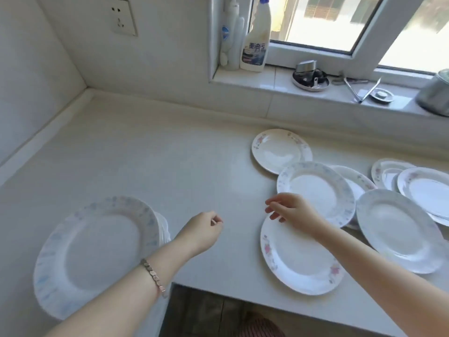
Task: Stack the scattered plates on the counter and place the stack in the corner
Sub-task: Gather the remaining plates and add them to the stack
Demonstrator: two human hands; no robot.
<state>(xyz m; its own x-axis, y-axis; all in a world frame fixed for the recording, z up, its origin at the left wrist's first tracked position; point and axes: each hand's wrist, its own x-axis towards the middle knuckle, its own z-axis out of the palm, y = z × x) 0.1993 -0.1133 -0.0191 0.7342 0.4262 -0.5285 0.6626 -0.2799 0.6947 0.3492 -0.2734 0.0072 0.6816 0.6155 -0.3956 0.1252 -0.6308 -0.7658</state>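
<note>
A stack of white plates (97, 251) with a blue-patterned rim on top sits at the counter's near left. Several more floral-rimmed plates lie scattered on the right: a pink-flowered plate (298, 261) nearest me, a blue-rimmed plate (315, 190) behind it, a far plate (279, 149), and overlapping plates (398, 229) at the right edge. My left hand (204, 229) hovers over bare counter, fingers loosely curled, holding nothing. My right hand (291, 210) hangs over the far rim of the pink-flowered plate, fingers relaxed and pointing left, gripping nothing.
The counter corner (90, 93) lies at the far left where two tiled walls meet. On the windowsill stand a spray bottle (255, 42), a dish of small items (311, 79), tongs (357, 86) and a metal pot (437, 93). The counter's front edge (218, 288) steps back near me.
</note>
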